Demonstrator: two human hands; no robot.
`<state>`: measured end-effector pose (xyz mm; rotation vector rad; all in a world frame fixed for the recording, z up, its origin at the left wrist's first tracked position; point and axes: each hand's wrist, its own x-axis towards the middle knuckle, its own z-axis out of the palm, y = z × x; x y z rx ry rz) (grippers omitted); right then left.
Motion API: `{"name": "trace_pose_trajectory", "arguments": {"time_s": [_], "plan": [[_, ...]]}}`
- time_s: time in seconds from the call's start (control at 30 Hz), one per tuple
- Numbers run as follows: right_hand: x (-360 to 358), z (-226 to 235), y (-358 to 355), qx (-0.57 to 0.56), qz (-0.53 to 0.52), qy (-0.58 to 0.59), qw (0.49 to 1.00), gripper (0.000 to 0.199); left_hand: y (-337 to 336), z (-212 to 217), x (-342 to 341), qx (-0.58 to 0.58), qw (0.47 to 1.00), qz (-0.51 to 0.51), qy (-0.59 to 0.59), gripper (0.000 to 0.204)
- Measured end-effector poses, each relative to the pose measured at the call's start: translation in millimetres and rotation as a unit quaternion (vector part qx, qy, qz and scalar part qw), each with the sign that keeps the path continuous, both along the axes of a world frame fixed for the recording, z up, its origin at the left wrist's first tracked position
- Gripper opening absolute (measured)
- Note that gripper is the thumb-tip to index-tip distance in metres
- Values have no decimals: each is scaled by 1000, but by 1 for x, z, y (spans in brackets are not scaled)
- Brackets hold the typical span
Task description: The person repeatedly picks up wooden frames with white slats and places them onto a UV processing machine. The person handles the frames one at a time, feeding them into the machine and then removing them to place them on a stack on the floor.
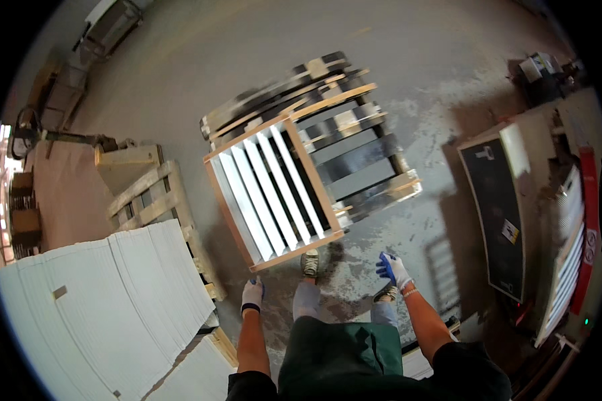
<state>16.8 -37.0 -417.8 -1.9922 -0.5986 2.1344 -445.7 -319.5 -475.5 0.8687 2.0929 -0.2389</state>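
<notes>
Slatted frame on the floor, both hands free

Slatted frame, wood-edged with pale strips, looks stiff, bulky and probably heavy; its wooden side rails seem the safest hold. It leans on a pallet, just ahead of the left hand and right hand, both gloved, loosely open, holding nothing.

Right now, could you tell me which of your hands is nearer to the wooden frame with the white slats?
Left. The left hand hangs just below the wooden frame's near-left corner; the right hand is farther off, out past its near-right corner. Neither touches it.
</notes>
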Motion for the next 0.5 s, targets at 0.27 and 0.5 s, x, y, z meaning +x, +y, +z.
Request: {"name": "trace_pose_trajectory", "arguments": {"time_s": [0.27, 0.5], "plan": [[-146, -263, 26, 236, 217, -215, 922, 53, 65, -114, -61, 84, 938, 337, -9, 67], [-207, -218, 38, 164, 276, -288, 902, 63, 42, -124, -55, 106, 898, 426, -8, 50]]}}
